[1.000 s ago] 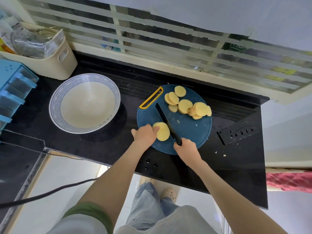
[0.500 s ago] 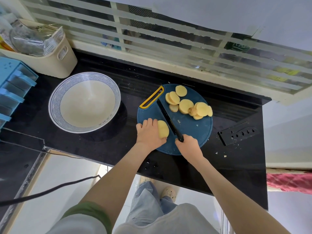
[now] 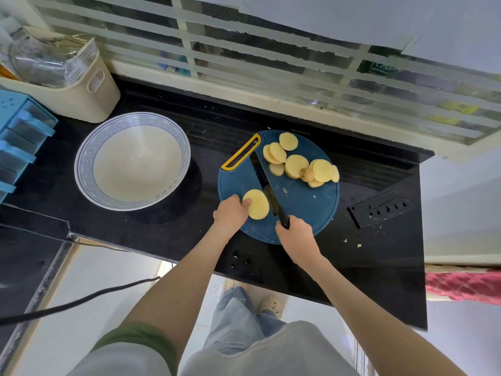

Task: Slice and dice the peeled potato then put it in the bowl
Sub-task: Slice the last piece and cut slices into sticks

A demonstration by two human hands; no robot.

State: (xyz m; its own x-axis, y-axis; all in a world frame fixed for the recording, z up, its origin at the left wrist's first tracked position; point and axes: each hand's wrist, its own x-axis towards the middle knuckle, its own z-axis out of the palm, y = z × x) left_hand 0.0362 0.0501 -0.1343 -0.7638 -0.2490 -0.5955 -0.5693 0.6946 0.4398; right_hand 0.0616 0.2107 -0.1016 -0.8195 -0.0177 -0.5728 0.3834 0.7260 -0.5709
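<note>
A round dark blue cutting board [image 3: 301, 202] with a yellow handle lies on the black counter. Several round potato slices [image 3: 298, 164] are piled at its far side. At the board's near left, my left hand [image 3: 230, 214] holds the remaining potato piece [image 3: 256, 204], cut face up. My right hand [image 3: 295, 237] grips the handle of a black knife [image 3: 264, 183]. The blade lies just right of the potato piece and points away from me. A wide white bowl [image 3: 132, 161] with a blue patterned rim stands empty to the left of the board.
A black knife sheath [image 3: 381, 208] lies on the counter right of the board, with small potato scraps near it. A beige basket [image 3: 81, 88] and blue drawers [image 3: 19, 137] stand at the far left. A barred window runs behind. The counter edge is close to my body.
My left hand, which lay over the potato piece half a second ago, has drawn back to its left edge, so its cut face shows. The knife stays beside it.
</note>
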